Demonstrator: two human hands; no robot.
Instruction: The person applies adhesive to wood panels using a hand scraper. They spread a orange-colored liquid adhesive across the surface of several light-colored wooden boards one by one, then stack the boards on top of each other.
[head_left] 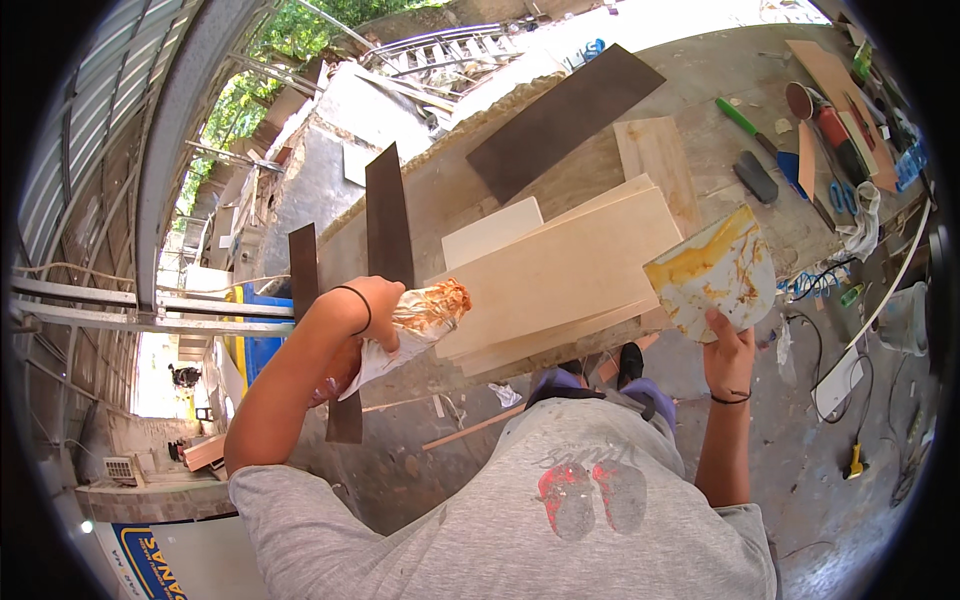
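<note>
My left hand (372, 325) is closed around a crumpled whitish bag (425, 318), its open end smeared with orange-brown paste. The bag is tilted over the left end of a stack of pale thin wood boards (560, 265). On the right, my right hand (728, 352) grips a flat white spreader (722, 290) from below. Amber paste coats the spreader's upper edge and streaks its face. The spreader is held up beside the right end of the boards. A small white panel (490, 232) lies at the stack's far side.
Dark brown panels (565, 122) lie on the bench, with narrower dark strips (388, 215) at its left. At the right are a green-handled tool (737, 117), a dark block (755, 177), a red power tool (835, 130) and blue scissors (843, 197). Cables (858, 400) trail below.
</note>
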